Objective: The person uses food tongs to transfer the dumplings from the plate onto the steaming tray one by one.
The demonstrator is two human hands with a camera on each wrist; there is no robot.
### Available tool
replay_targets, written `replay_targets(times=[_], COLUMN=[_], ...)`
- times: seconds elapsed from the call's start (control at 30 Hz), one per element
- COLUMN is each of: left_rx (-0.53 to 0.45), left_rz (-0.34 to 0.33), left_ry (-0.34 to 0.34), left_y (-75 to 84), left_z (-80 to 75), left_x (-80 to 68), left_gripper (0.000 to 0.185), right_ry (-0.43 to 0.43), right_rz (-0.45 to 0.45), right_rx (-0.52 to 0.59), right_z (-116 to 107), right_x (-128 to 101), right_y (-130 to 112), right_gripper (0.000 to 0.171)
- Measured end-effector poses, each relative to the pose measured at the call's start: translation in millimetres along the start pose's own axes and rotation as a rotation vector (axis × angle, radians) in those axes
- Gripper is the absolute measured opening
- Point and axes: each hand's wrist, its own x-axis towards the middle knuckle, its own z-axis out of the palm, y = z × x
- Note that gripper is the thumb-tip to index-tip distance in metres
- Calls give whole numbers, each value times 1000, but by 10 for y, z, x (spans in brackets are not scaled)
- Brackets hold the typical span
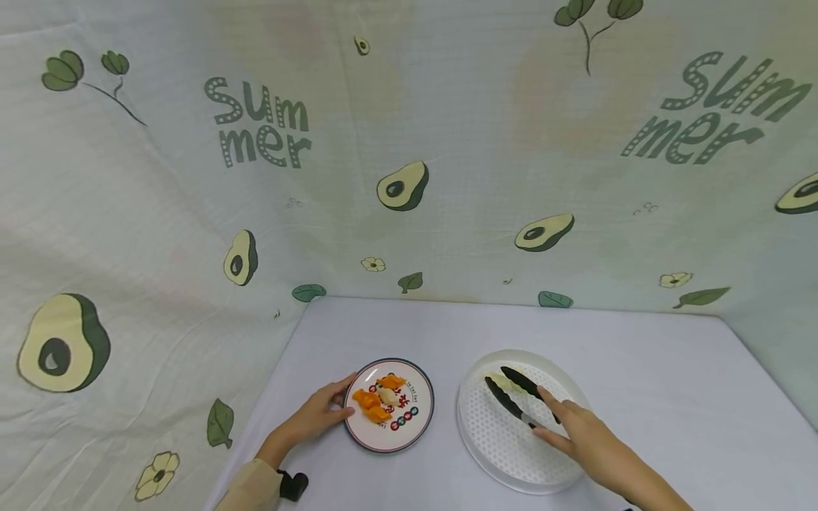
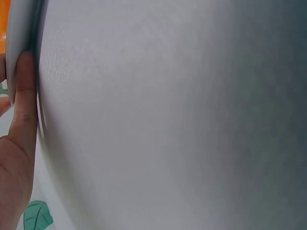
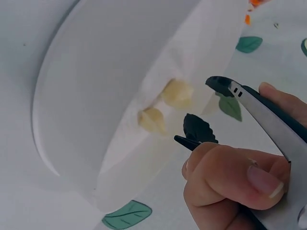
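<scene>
head: avocado-print cloth [image 1: 192, 234] behind white table [image 1: 671, 397]; left hand [image 1: 313, 419] touches small plate [image 1: 418, 433] rim with relaxed fingers; right hand [image 1: 591, 443] grips black tongs [image 1: 511, 397] over white tray [image 1: 486, 440] | left wrist: fingers [image 2: 24, 96] straight against the plate edge | right wrist: fingers [image 3: 230, 177] curled around the tongs, tips apart near two pale pieces [image 3: 165, 105] in the tray

Pale cloth backdrop [image 1: 447, 106] — avocado, leaf, "Summer" print — wraps white table [image 1: 671, 369]; soft even light.

On the desk [image 1: 639, 369] I count two round dishes: one patterned plate [image 1: 418, 424] and one white perforated tray [image 1: 492, 433]. There is one pair of black-tipped tongs [image 1: 511, 397]. Two pale food pieces [image 3: 165, 105] sit in the tray, and several orange pieces [image 1: 373, 403] on the plate. Two hands are in view.
</scene>
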Motion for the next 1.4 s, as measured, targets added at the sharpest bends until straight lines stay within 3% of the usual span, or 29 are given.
replay_targets(times=[0.57, 1.1, 1.4], left_rx=[18, 2, 8], left_rz=[-1, -12, -11], left_ry=[18, 25, 23], left_y=[-42, -16, 1], left_z=[19, 33, 12], left_x=[20, -1, 0], left_gripper=[70, 69, 69], right_ry=[-35, -93, -196], right_rz=[-88, -231, -248], right_rx=[89, 129, 134], right_z=[-67, 241, 501], right_x=[58, 293, 443], right_y=[-438, -791, -933], right_gripper=[83, 77, 78])
